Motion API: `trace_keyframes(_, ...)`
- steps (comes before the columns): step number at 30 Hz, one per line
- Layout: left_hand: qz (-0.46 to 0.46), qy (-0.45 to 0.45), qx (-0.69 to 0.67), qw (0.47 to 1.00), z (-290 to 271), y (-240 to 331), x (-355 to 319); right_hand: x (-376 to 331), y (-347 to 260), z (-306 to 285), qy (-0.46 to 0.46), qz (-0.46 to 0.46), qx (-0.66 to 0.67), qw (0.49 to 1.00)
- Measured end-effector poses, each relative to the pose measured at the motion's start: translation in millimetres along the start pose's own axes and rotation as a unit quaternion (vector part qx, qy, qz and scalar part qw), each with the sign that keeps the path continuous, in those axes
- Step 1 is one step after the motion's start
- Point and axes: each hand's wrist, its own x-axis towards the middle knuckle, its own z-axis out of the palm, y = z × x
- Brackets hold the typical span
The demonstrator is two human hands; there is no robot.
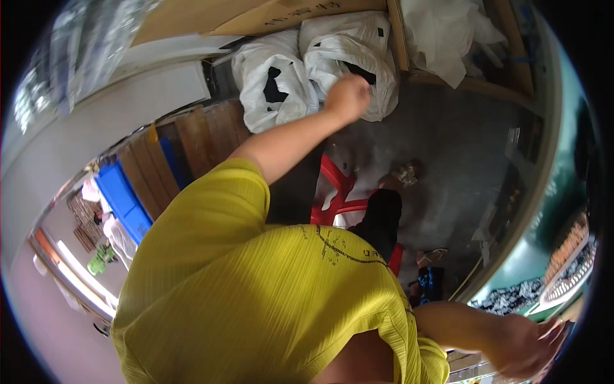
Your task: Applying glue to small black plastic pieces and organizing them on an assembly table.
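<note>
My left hand point(347, 96) reaches far out from my yellow sleeve point(217, 205). It is curled into a fist at the edge of a white plastic bag point(342, 54), beside the bag's dark opening. A second white bag point(268, 86) lies just left of it. My right hand point(521, 345) is low at the right edge, fingers stretched apart, next to a dark rim; nothing shows in its grasp. My yellow shirt fills the lower middle of the view.
A red plastic chair point(336, 192) stands under my arm on the grey concrete floor point(448, 141). Cardboard boxes point(281, 16) and more white sheeting point(441, 38) sit behind the bags. Wooden planks point(198, 137) and a blue crate point(125, 198) lie to the left. A sandal point(432, 256) lies by my dark trouser leg point(384, 217).
</note>
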Motion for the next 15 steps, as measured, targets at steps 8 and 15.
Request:
trace_keyframes(8, 0.124, -0.163, 0.282, 0.937, 93, -73, 233, -358, 6, 80, -0.529, 0.728, 0.113, 0.421)
trace_keyframes(15, 0.206, -0.142, 0.369, 0.895, 138, -104, 260, -618, 82, 117, -0.471, 0.852, 0.062, 0.220)
